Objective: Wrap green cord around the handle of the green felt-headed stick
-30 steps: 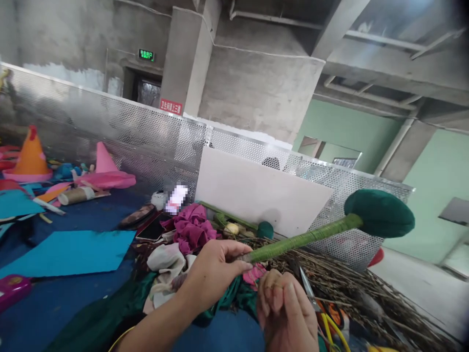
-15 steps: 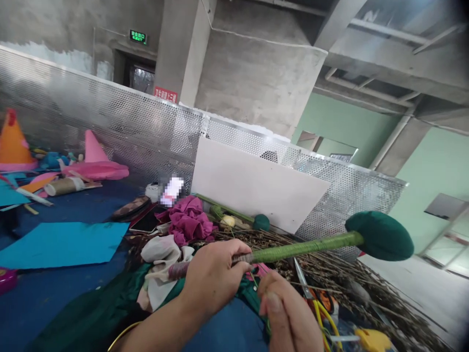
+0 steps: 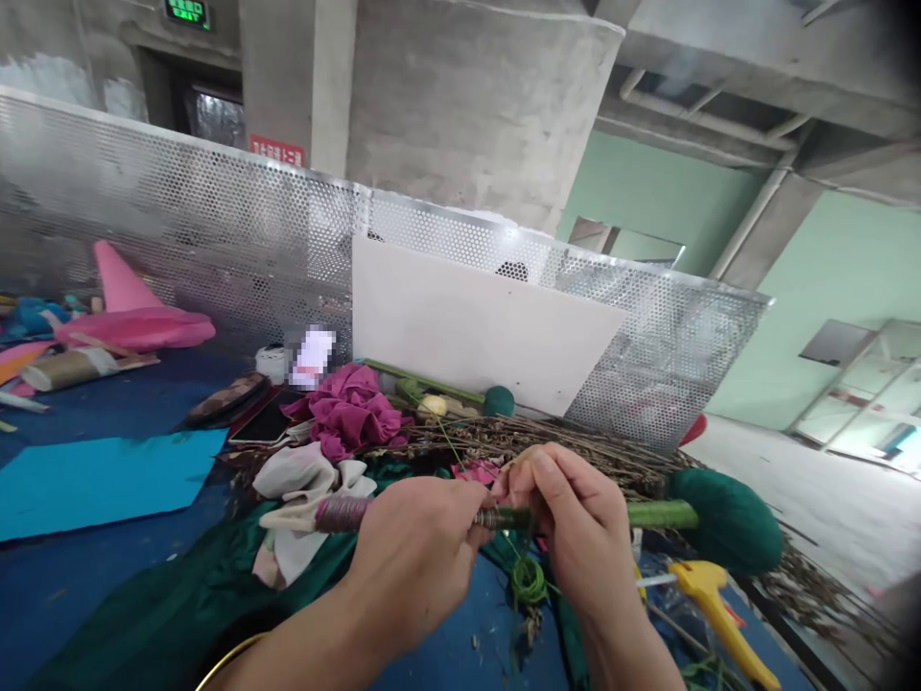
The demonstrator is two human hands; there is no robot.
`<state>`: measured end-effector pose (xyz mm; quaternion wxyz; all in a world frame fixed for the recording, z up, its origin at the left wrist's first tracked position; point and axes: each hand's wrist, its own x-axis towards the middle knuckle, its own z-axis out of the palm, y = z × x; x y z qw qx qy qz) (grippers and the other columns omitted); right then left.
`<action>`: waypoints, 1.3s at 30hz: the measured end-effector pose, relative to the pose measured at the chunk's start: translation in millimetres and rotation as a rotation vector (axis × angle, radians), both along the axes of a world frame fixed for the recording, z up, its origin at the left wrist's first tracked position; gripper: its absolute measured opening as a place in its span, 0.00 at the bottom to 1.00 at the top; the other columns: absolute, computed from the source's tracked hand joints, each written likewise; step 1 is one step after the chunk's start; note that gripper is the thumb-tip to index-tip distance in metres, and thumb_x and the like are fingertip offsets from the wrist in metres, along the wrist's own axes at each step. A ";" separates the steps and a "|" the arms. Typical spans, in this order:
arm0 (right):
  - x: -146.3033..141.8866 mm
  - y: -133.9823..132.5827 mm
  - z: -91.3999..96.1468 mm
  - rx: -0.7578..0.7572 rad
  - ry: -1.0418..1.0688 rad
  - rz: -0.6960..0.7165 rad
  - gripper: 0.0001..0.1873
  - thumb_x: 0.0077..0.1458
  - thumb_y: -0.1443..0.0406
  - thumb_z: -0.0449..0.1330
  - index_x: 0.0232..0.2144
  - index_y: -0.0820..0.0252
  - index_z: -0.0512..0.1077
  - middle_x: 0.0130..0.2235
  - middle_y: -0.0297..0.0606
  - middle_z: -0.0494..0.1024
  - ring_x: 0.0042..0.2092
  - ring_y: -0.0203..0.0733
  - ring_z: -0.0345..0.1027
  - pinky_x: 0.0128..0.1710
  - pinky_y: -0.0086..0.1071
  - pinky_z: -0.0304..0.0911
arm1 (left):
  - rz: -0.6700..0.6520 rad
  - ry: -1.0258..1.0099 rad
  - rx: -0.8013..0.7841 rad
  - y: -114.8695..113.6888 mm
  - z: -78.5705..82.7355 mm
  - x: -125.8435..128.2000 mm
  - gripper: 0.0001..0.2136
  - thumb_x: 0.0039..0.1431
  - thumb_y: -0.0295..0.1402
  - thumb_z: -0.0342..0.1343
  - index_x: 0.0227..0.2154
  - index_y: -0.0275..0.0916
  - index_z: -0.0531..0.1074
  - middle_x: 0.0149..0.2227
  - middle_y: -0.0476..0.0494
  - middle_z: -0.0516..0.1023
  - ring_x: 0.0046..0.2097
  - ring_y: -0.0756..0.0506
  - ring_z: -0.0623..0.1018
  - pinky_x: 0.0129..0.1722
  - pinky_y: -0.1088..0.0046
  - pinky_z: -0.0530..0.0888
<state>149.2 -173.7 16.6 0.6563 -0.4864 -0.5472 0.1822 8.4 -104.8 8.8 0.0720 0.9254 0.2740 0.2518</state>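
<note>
My left hand (image 3: 424, 537) is closed around a stick (image 3: 658, 515) wrapped in green thread, which lies sideways in front of me. Purple-grey wrapping covers the stick's left end, and a dark green padded ball (image 3: 730, 521) sits on its right end. Fingers pinched together, my right hand (image 3: 576, 509) is at the stick just right of the left hand; what it pinches looks like green thread, though the fingers mostly hide it. A small tangle of green thread (image 3: 529, 580) hangs below the right hand.
A yellow glue gun (image 3: 709, 585) lies at the right, beside dried stems (image 3: 798, 576). Magenta cloth (image 3: 352, 413), white cloth (image 3: 298, 480) and dark green fabric (image 3: 165, 585) are bunched at the left. Blue paper (image 3: 107, 480) lies further left. A perforated metal screen (image 3: 237, 230) stands behind.
My right hand has risen from below the stick to it, beside the left hand. The stick's ball end has dropped lower. The whole view has shifted slightly.
</note>
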 end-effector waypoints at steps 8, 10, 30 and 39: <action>-3.7 -2.1 8.8 0.009 -0.041 0.064 0.18 0.63 0.63 0.53 0.22 0.59 0.72 0.27 0.35 0.77 0.31 0.37 0.72 0.33 0.29 0.66 | 0.017 0.032 0.181 5.8 -5.1 -1.2 0.07 0.56 0.28 0.52 0.25 0.40 0.72 0.23 0.46 0.76 0.26 0.42 0.75 0.24 0.69 0.58; -4.5 -4.5 9.7 0.034 -0.093 0.076 0.17 0.63 0.64 0.53 0.23 0.59 0.72 0.28 0.35 0.78 0.28 0.35 0.69 0.31 0.28 0.66 | 0.025 0.043 0.118 7.0 -0.2 -3.1 0.06 0.55 0.28 0.53 0.24 0.40 0.72 0.24 0.46 0.77 0.27 0.43 0.76 0.24 0.70 0.58; 3.5 0.8 13.3 -0.129 -0.066 -0.046 0.16 0.60 0.62 0.55 0.24 0.59 0.74 0.34 0.38 0.82 0.33 0.38 0.73 0.33 0.30 0.68 | -0.198 -0.156 0.432 -0.6 -7.1 -0.2 0.08 0.56 0.23 0.49 0.28 0.41 0.70 0.23 0.49 0.73 0.25 0.43 0.71 0.24 0.67 0.60; 9.9 2.2 14.3 -0.222 0.001 -0.079 0.17 0.59 0.60 0.55 0.24 0.61 0.76 0.33 0.40 0.82 0.25 0.33 0.65 0.22 0.26 0.58 | -0.272 -0.181 0.566 -2.3 -5.7 3.1 0.11 0.63 0.23 0.43 0.41 0.39 0.70 0.26 0.50 0.74 0.25 0.46 0.71 0.25 0.67 0.60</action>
